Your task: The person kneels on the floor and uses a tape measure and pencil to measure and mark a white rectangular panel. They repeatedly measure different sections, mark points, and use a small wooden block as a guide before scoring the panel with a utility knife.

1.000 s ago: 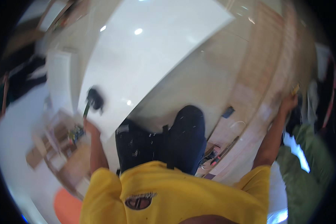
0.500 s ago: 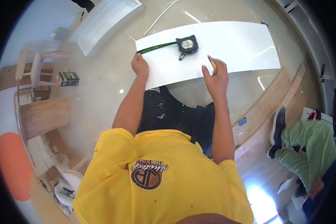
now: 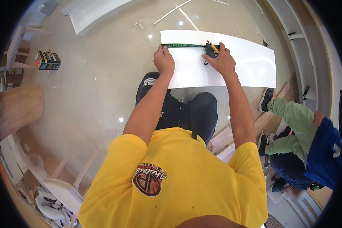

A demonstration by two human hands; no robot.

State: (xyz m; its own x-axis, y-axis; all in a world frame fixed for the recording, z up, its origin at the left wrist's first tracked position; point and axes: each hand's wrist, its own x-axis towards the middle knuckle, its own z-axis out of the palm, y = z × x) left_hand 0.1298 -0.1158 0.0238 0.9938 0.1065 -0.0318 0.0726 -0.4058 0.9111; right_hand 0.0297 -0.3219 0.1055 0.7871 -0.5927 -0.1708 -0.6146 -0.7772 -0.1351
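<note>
A white board lies crosswise above my bent, dark-trousered knees. A green tape measure blade stretches over it from the left edge to a black case. My left hand is closed on the blade's end at that edge. My right hand holds a yellow pencil, with its fingers over the tape case and the thumb at the case's lower left.
People in green trousers and dark clothes are close at my right beside wooden planks. A white panel, wooden chair, curved wooden piece and black-yellow box surround me. White strips lie beyond the board.
My right hand has come in from open space onto the tape case with the pencil. My left hand stays at the blade's end. The view has swung, and the board appears more level.
</note>
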